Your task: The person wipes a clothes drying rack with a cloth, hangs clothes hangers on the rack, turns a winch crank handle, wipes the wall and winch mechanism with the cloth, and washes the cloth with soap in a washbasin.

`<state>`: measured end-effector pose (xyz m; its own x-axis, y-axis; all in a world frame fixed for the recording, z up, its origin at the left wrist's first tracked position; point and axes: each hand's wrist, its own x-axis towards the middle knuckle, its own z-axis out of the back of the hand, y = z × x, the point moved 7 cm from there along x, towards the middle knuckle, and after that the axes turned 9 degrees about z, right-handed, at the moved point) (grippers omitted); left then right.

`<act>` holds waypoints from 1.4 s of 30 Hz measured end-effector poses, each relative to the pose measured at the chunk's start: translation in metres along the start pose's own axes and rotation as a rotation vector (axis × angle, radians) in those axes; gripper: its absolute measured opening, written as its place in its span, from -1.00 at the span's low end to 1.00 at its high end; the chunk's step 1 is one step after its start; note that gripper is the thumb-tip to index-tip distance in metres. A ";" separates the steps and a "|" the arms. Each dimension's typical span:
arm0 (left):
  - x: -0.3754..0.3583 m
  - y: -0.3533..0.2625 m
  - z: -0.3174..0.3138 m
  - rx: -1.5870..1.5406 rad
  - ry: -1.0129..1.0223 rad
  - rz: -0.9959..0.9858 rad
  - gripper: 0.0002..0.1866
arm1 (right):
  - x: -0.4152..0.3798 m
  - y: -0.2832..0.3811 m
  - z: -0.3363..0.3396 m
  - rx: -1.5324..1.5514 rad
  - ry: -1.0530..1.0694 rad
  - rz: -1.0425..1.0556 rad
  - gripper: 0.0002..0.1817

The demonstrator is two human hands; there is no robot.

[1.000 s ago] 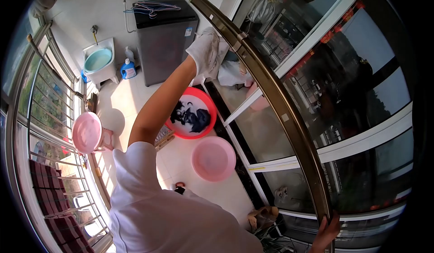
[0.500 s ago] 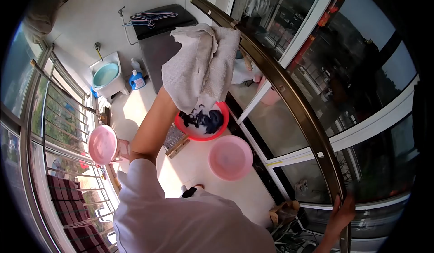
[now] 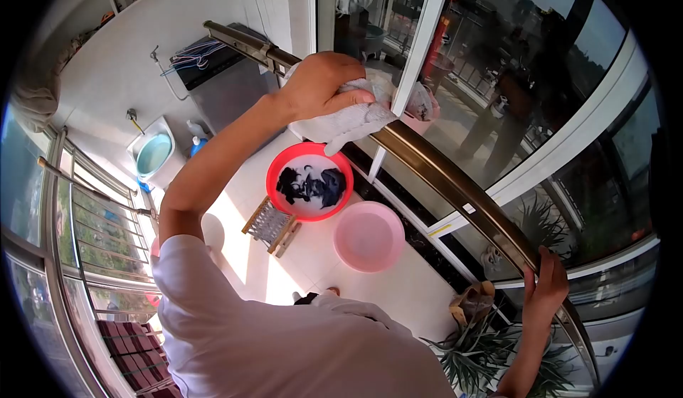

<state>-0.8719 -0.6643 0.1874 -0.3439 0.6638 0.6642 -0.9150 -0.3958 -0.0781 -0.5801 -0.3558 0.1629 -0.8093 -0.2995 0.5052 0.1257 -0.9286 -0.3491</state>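
A long bronze-coloured metal rail [image 3: 435,167] crosses the view from upper left to lower right, curved by the lens. My left hand [image 3: 321,85] is closed around a pale grey-white cloth [image 3: 350,122], bunched against the rail's upper part; the cloth's lower edge hangs loose. Further down, my right hand [image 3: 546,284] grips the rail with its fingers wrapped over it. Below the cloth, a red basin [image 3: 272,179] on the floor holds dark clothes in whitish water. A pink basin [image 3: 368,238] stands beside it.
A washboard [image 3: 269,225] leans near the red basin. At the back are a grey washing machine [image 3: 231,92] with hangers on top and a sink [image 3: 165,169] with a teal basin. Glass sliding doors [image 3: 491,113] line the right, barred windows the left. A spiky plant [image 3: 473,359] stands lower right.
The cloth, earlier raised and hanging in front of my left hand, is now pressed against the rail under that hand. My right hand still holds the rail. The camera view has shifted.
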 end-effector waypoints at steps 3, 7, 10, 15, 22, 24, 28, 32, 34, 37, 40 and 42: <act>0.011 -0.058 -0.019 0.029 -0.077 0.031 -0.61 | 0.005 0.001 -0.006 0.038 -0.006 0.005 -0.58; 0.029 -0.136 -0.044 -0.052 -0.163 -0.011 -0.58 | 0.011 -0.001 -0.004 0.056 0.067 -0.017 -0.49; 0.039 -0.153 -0.046 -0.360 -0.055 0.015 -0.62 | 0.047 0.026 0.024 0.019 0.004 0.055 -0.34; 0.053 -0.115 -0.018 -0.702 -0.061 0.199 -0.66 | 0.142 0.098 0.003 0.274 -0.169 0.119 -0.03; 0.005 -0.050 -0.028 -0.035 -0.293 0.259 -0.47 | 0.146 0.123 -0.025 -0.047 -0.167 0.152 -0.51; 0.001 -0.047 -0.032 -0.020 -0.209 0.258 -0.48 | 0.122 0.115 -0.018 -0.064 -0.148 0.155 -0.51; -0.002 -0.009 -0.034 -0.127 -0.275 0.304 -0.47 | 0.027 0.052 0.010 -0.045 -0.118 0.087 -0.45; -0.008 0.011 -0.032 -0.100 -0.244 0.322 -0.45 | -0.105 -0.048 0.058 -0.005 0.025 -0.069 -0.44; -0.017 0.029 -0.030 -0.116 -0.259 0.324 -0.47 | -0.182 -0.100 0.084 -0.056 0.063 -0.212 -0.46; -0.029 0.041 -0.028 -0.075 -0.209 0.370 -0.48 | -0.253 -0.141 0.110 -0.099 0.094 -0.375 -0.50; -0.002 -0.036 -0.031 0.160 -0.126 0.266 -0.72 | -0.249 -0.147 0.109 -0.114 0.075 -0.311 -0.49; 0.020 -0.149 -0.042 0.045 -0.140 0.039 -0.70 | -0.234 -0.143 0.108 -0.046 0.020 -0.259 -0.51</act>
<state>-0.7513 -0.5653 0.1814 -0.3434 0.5538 0.7586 -0.8901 -0.4496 -0.0747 -0.3462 -0.1767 0.1796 -0.8223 -0.0488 0.5670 -0.1127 -0.9626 -0.2462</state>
